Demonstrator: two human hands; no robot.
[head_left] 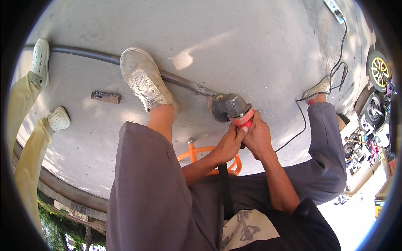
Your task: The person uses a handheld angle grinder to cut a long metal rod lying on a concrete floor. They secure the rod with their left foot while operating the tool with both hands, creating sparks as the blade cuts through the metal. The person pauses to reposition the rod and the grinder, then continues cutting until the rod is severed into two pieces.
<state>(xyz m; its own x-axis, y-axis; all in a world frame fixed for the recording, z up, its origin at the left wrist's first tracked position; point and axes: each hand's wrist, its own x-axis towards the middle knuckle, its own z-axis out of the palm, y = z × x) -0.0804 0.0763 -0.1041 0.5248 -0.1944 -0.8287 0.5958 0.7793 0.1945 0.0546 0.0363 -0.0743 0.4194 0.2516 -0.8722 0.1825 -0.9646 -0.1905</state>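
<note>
Both my hands are closed round the red and grey body of an angle grinder [235,108]. My left hand [228,145] wraps it from the near left side, and my right hand [258,134] grips it from the right. The grinder's round disc [216,109] is by the end of a long dark metal pipe [184,82] lying on the ground; whether they touch I cannot tell. My left shoe [144,79] rests across the pipe and hides part of it. A short tube piece [106,97] lies on the concrete left of that shoe.
A black cord [302,117] loops past my right shoe [319,88] to a white power strip [333,9]. Another person's pale clog [40,62] stands near the pipe's far left end. An orange metal frame [194,154] is beneath me. Wheels [379,71] line the right side.
</note>
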